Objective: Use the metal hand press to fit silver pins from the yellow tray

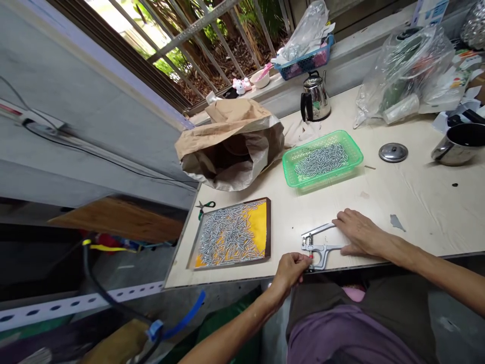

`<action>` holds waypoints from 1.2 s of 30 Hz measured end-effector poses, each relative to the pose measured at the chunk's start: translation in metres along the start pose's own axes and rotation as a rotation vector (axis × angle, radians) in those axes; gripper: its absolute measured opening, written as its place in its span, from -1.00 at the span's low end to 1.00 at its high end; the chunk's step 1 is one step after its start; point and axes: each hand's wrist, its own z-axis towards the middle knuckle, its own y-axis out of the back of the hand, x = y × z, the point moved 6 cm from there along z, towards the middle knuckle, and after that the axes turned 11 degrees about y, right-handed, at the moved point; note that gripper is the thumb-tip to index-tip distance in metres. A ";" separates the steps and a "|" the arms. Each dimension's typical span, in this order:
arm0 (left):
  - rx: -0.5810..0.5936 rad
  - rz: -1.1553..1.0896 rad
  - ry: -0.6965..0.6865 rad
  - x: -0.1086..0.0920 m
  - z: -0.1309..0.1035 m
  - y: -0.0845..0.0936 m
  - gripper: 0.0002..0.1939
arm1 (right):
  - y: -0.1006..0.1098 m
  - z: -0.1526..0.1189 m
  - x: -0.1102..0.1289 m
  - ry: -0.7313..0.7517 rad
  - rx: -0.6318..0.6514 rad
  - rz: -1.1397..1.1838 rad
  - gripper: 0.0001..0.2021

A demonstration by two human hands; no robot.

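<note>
At the table's front edge lies a silver plier-like hand press (pixel 321 247) with two handles, a coiled spring and a small red part by its jaw. My right hand (pixel 359 233) is wrapped round the handle ends from the right. At the jaw, my left hand (pixel 291 272) has its fingertips pinched together; whatever they hold is too small to make out. To the left, a dark-edged tray (pixel 268 227) with a yellow bottom carries many small silvery rod-like pieces (pixel 227 235). Similar pieces (pixel 322 161) fill a green plastic basket (pixel 291 178) farther back.
An open brown paper sack (pixel 231 146) stands behind the tray, with green-handled scissors (pixel 204 206) at the tray's corner. At the back are a steel kettle (pixel 316 98) and a clear plastic bag (pixel 405 76). A metal lid (pixel 393 152) and steel pot (pixel 458 144) sit on the right.
</note>
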 end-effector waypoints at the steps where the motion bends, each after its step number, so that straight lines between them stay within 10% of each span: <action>1: -0.079 0.050 -0.091 -0.003 -0.004 0.002 -0.68 | -0.001 -0.001 0.002 0.003 -0.014 -0.007 -0.55; 5: -0.412 0.303 -0.638 -0.038 -0.030 -0.001 -0.71 | -0.005 -0.004 0.007 -0.002 -0.025 -0.049 -0.63; 9: -0.365 0.589 -0.977 -0.082 -0.027 -0.027 -0.40 | -0.007 -0.006 0.008 -0.024 0.009 -0.086 -0.53; 14: -0.215 0.775 -1.021 -0.104 -0.008 -0.042 -0.39 | -0.009 -0.014 0.003 -0.045 0.011 -0.114 -0.46; 21: -0.352 0.736 -0.983 -0.105 -0.008 -0.045 -0.86 | -0.019 -0.021 0.007 0.017 -0.155 -0.098 -0.73; 30: -0.503 0.563 -1.096 -0.088 -0.024 -0.066 -0.67 | 0.001 -0.015 -0.024 0.017 -0.032 -0.017 -0.50; 36: -0.362 0.448 -1.152 -0.074 -0.044 -0.084 -0.67 | 0.017 0.003 -0.049 -0.128 -0.021 -0.160 -0.85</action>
